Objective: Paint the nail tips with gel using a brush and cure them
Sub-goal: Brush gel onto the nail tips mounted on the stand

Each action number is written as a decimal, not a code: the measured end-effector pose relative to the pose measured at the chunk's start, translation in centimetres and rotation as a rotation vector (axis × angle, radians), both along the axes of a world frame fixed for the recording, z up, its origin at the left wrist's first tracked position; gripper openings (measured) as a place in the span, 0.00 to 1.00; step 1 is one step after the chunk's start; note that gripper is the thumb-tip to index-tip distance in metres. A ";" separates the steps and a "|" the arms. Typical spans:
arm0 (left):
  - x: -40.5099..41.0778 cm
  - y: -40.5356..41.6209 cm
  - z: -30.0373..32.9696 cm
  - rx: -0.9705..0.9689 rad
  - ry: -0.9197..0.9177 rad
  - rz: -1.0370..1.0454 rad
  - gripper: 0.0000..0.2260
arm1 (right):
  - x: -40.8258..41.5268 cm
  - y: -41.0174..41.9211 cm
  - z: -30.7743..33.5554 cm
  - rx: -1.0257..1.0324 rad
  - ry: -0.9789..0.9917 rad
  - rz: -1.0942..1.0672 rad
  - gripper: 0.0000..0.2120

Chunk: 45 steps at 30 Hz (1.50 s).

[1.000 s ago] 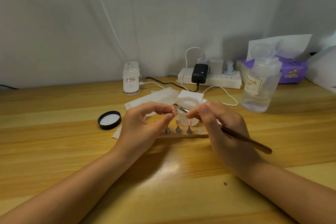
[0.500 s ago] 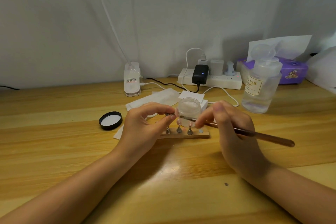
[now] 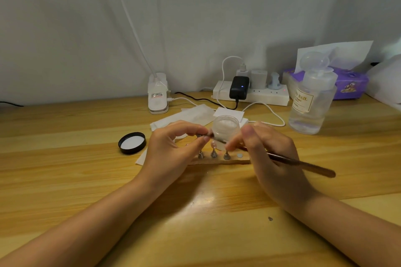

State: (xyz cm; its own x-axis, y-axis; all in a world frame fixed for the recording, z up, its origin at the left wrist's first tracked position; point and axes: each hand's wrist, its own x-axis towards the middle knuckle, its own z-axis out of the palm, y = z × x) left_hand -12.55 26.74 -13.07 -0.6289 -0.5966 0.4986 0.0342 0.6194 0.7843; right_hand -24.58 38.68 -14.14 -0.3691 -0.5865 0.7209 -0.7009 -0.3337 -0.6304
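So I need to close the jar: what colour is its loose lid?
Black rim, white inside; the lid shows in the head view.

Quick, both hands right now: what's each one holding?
Left hand: pinching a small nail tip stand between thumb and forefinger.
Right hand: gripping the brush, with its bristle end at the stand the left hand holds.

The left hand (image 3: pixel 173 147) covers whatever its thumb and forefinger pinch at centre frame, too small to identify, and hides the left end of the wooden holder (image 3: pixel 219 161). The right hand (image 3: pixel 269 154) is motion-blurred at its fingertips and hides the middle of the brush (image 3: pixel 303 163), whose bristle end is indistinct. Both forearms run off the bottom edge. The tissue box (image 3: pixel 349 84), upper right, sits partly behind the pump bottle (image 3: pixel 310 102), whose label print is partly illegible.
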 end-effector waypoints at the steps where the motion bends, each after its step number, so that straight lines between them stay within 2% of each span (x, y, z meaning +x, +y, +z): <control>1: 0.0 0.0 0.0 0.000 0.001 0.003 0.07 | 0.0 0.1 -0.1 -0.013 -0.032 0.009 0.20; 6: 0.0 0.0 0.0 -0.003 0.002 -0.004 0.08 | 0.0 -0.1 0.2 -0.008 0.047 -0.024 0.16; 11: 0.0 0.0 0.0 0.010 0.012 -0.003 0.08 | -0.1 0.2 -0.1 -0.036 -0.022 -0.003 0.21; 15: 0.0 -0.1 -0.1 0.005 0.001 0.002 0.07 | 0.0 -0.1 0.2 -0.013 0.065 -0.022 0.16; 20: 0.0 -0.1 -0.1 0.015 0.003 0.002 0.06 | 0.0 0.2 -0.1 -0.036 -0.006 -0.002 0.21; 24: -0.1 0.0 -0.1 0.009 0.009 0.008 0.08 | 0.0 -0.1 0.2 -0.006 0.056 -0.024 0.16; 28: 0.0 0.0 -0.1 0.022 0.009 0.006 0.07 | 0.0 0.2 -0.1 -0.026 -0.025 0.009 0.20; 32: 0.0 0.0 -0.1 0.019 0.008 0.013 0.07 | 0.0 0.0 0.1 -0.003 0.036 -0.023 0.17; 36: 0.0 0.0 -0.1 0.039 0.006 0.021 0.06 | 0.1 0.1 0.0 -0.013 -0.047 0.004 0.20; 41: 0.0 -0.1 -0.1 0.027 -0.014 0.010 0.06 | 0.1 0.0 0.2 0.026 -0.020 -0.018 0.18; 45: 0.0 0.0 -0.1 0.038 0.004 0.005 0.06 | 0.2 0.3 0.0 0.005 -0.099 0.009 0.21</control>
